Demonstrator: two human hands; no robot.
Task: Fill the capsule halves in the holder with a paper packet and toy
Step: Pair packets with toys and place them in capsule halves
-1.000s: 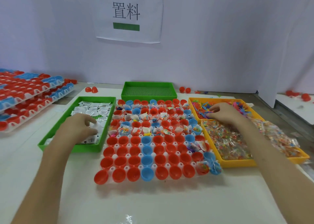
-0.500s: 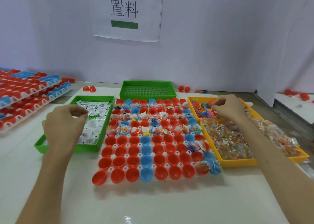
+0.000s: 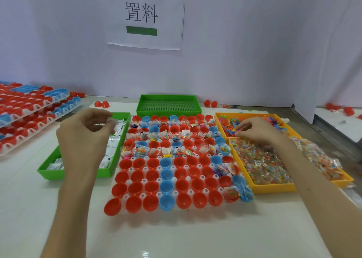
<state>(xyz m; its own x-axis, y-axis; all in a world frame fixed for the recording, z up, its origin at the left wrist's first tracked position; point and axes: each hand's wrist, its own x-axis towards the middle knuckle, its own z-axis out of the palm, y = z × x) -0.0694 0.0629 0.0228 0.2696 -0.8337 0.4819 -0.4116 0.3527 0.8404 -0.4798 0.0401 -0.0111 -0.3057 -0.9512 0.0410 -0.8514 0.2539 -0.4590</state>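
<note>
Since a second ago your left hand (image 3: 84, 138) has lifted out of the packet tray, while your right hand (image 3: 258, 129) stays in the toys.

On the white table (image 3: 195, 234), the white holder (image 3: 187, 166) sits in the middle, packed with red and blue capsule halves (image 3: 133, 204) standing mouth up. The far rows already carry packets and small toys. The near rows stand empty, apart from a few filled cups along the right edge.

Just right of the holder lies the orange tray (image 3: 274, 188). Loose coloured toys (image 3: 229, 124) fill its far compartment and clear bags of beads (image 3: 262, 163) its near one.

Just left lies the green tray (image 3: 78, 174) of white paper packets (image 3: 112, 140). A second green tray (image 3: 168, 106) sits behind the holder. More loaded holders (image 3: 29, 116) are stacked at far left, beneath a paper sign (image 3: 145, 17) on the wall.

Your left hand hangs above the green tray, fingers curled and thumb drawn towards the fingertips. Whether a packet is pinched there cannot be told.

Your right hand rests knuckles up in the toy compartment, its fingertips (image 3: 238, 133) down among the toys. Whether it has hold of one cannot be told either.
</note>
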